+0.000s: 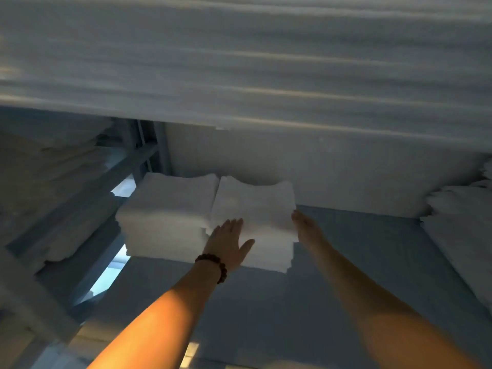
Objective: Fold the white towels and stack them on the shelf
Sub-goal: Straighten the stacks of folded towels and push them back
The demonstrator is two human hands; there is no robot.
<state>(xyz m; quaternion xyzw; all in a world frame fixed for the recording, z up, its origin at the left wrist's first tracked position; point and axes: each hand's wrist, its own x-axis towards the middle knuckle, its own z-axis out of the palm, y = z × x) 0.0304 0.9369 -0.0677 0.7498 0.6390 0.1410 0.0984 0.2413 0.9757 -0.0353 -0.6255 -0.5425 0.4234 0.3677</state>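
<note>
Blue-grey board of the shelf (359,262) is stretching from the open front edge back to a pale back wall (346,177), with a blurred mass of white linen (239,62) hanging over it from the level above. Two stacks of folded white towels are sitting side by side toward the back left corner, touching each other: the left stack (165,209) is standing just beside the metal frame (143,145) at the left edge, and the right stack (255,206) is standing nearer the middle. Both are showing their layered edges to the open front; which side is the longer I cannot tell. The left hand (229,243), wearing one dark bead bracelet (213,265), is lying flat on the near top edge of the right stack, its fingers (234,225) straight and released. The right hand (306,230) is pressing straight, released fingers against that stack's right side. Bare board is lying open between this stack and a third white pile (458,222) at the right edge.
</note>
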